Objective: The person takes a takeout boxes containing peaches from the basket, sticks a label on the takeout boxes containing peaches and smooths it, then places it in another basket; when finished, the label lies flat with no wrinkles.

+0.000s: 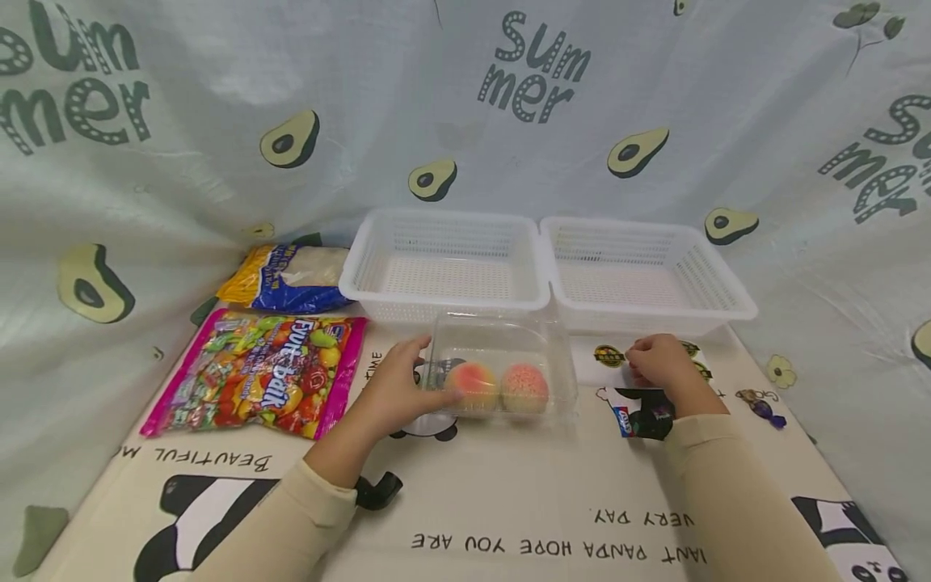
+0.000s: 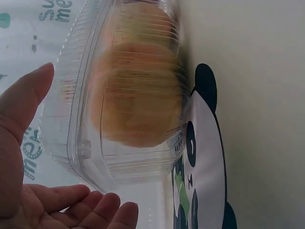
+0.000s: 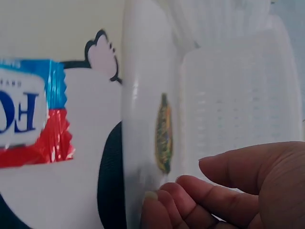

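Note:
A clear plastic clamshell box (image 1: 502, 347) (image 2: 128, 95) holding two peach-coloured buns (image 1: 473, 386) lies on the panda-print mat in front of two white baskets. My left hand (image 1: 429, 372) (image 2: 86, 140) cups the box's left end, thumb spread above and fingers (image 2: 102, 205) relaxed at its lower front; the thumb stands a little apart from it. My right hand (image 1: 640, 364) (image 3: 178, 179) rests to the right of the box with loosely curled fingers, one fingertip (image 3: 150, 195) at the edge of a flat white packet (image 1: 600, 360) (image 3: 143, 109) with a small label.
The left basket (image 1: 444, 305) and the right basket (image 1: 735, 303) stand side by side at the back. A colourful sweets bag (image 1: 262, 372) and a blue-yellow bag (image 1: 291, 279) lie left. A small blue-red wrapper (image 1: 624, 420) (image 3: 28, 109) and a purple sweet (image 1: 760, 404) lie right.

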